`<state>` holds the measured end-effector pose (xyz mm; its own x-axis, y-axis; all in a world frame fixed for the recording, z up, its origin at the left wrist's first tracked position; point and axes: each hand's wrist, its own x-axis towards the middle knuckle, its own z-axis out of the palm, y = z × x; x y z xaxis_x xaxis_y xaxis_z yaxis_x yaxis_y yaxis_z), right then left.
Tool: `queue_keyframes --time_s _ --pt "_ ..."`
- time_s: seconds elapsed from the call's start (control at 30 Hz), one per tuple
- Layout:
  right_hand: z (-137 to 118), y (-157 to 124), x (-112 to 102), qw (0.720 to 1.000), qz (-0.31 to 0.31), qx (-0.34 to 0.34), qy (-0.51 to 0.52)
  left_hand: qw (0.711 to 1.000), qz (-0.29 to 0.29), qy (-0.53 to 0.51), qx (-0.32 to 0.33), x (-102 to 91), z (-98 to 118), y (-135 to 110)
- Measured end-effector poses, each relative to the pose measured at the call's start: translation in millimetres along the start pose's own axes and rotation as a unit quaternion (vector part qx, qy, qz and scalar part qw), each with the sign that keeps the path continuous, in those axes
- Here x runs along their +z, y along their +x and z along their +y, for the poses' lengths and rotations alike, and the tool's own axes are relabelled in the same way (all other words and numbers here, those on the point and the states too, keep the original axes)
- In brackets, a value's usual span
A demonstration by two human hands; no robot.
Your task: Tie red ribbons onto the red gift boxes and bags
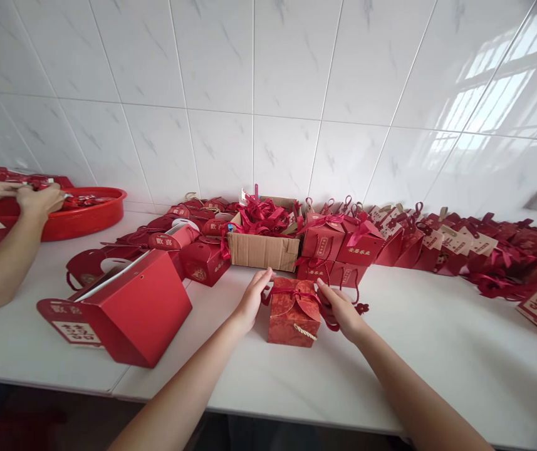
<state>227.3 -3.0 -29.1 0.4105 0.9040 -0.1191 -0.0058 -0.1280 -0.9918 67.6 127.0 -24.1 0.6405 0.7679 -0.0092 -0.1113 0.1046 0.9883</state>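
A small red patterned gift box stands on the white table in front of me, with a short twisted cord on its front. Dark red ribbon crosses its top. At the box's left upper edge, my left hand is closed in a pinch on the ribbon. My right hand grips the ribbon on the other side, thumb near the top corner; the ribbon's end hangs below these fingers. A small dark red ornament shows beside my right wrist.
Behind the box stands a cardboard box of ribbons, beside stacked red gift boxes. A larger red box lies to the left. Rows of red bags line the right wall side. Another person's hands work over a red basin.
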Motion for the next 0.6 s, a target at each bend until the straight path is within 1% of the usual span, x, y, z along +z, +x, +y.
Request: queue_keyframes --time_s 0.07,0.1,0.2,0.3,0.43,0.6 --pt "0.8 3.0 -4.4 0.999 0.032 -0.012 -0.032 0.999 0.043 0.028 0.006 -5.4 -3.6 6.0" --pt "1.7 4.8 -6.7 0.997 0.051 -0.02 -0.052 0.998 0.053 0.043 0.008 -7.6 -5.1 8.1" --pt "6.0 10.0 -13.8 0.986 0.108 -0.05 -0.117 0.995 0.046 0.09 0.009 -11.3 -8.7 11.8" --pt "10.3 14.4 -20.5 0.972 0.145 -0.073 -0.17 0.99 0.032 0.139 0.007 -13.3 -12.4 13.7" --pt "12.3 18.4 -29.6 0.963 0.153 -0.07 -0.211 0.978 0.036 0.205 0.026 -18.3 -14.6 16.3" --pt "9.8 21.0 -42.2 0.965 0.14 -0.04 -0.218 0.959 0.043 0.269 0.079 -27.7 -8.0 19.7"
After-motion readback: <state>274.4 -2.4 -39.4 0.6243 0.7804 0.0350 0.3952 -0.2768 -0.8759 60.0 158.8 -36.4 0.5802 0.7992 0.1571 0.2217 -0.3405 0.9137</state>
